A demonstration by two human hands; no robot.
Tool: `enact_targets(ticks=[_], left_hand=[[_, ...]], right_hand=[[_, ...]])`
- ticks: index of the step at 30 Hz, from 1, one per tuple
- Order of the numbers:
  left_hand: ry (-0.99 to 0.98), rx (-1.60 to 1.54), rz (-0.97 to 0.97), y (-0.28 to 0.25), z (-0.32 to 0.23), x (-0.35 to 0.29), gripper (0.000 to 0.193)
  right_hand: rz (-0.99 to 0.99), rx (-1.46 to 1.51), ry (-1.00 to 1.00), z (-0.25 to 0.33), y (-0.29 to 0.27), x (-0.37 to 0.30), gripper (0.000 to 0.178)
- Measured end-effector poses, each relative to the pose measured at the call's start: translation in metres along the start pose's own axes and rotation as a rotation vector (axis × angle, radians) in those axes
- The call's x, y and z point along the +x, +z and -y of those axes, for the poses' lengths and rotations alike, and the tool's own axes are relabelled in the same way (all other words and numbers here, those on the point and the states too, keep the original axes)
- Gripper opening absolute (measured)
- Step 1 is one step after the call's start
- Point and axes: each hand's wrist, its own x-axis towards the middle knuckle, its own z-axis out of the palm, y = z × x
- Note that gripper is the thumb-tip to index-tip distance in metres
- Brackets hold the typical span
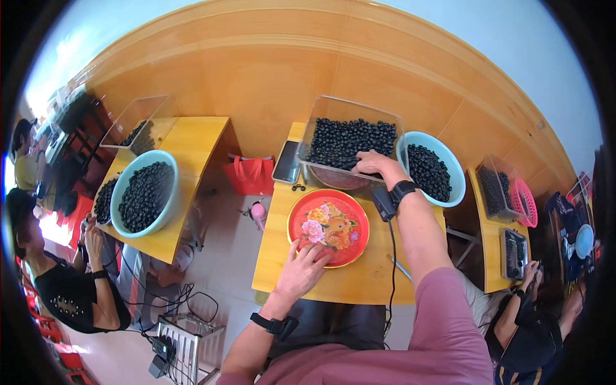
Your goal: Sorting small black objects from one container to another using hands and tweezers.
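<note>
A round red tray (296,221) with a gold rim and a printed flower pattern lies on the yellow table in front of me. My left hand (303,268) rests over its near edge, fingers spread and stretched out. Behind the tray stands a clear plastic bin (324,106) holding many small, shiny black round pieces (346,138). My right hand (372,163) reaches over the near wall into this bin, its fingers bent down at the pieces. What those fingers hold, if anything, is hidden.
A phone (287,162) and small black pieces (298,187) lie left of the bin. Right of it, a light blue basin (457,170) holds more pieces. A cable (393,276) hangs from my right wrist. People (77,289) sit at side tables with similar basins (168,205).
</note>
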Motion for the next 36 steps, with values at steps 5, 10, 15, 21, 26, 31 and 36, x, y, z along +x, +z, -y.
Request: enact_targets(ticks=[5,10,15,21,26,31,36], left_hand=[[0.005,0.046,0.012,-0.003,0.0,0.0,0.036],[-0.005,0.041,0.002,-0.001,-0.004,0.001,0.034],[-0.004,0.026,-0.012,-0.001,-0.002,-0.002,0.033],[0.01,0.025,-0.044,0.005,0.0,0.0,0.034],[0.005,0.044,-0.041,0.007,0.004,-0.002,0.038],[0.016,0.044,-0.053,0.004,0.001,0.002,0.031],[0.016,0.055,-0.055,0.003,0.0,-0.001,0.034]], right_hand=[[0.032,-0.016,-0.068,0.005,0.0,0.003,0.087],[-0.052,-0.066,-0.099,-0.003,0.004,0.011,0.069],[-0.229,0.166,0.037,0.001,-0.002,-0.001,0.035],[-0.265,0.747,0.005,-0.025,-0.023,-0.03,0.016],[-0.238,1.006,-0.053,-0.021,-0.035,-0.063,0.022],[-0.261,1.116,-0.054,-0.038,-0.033,-0.066,0.018],[-0.347,1.126,-0.042,-0.033,-0.026,-0.064,0.008]])
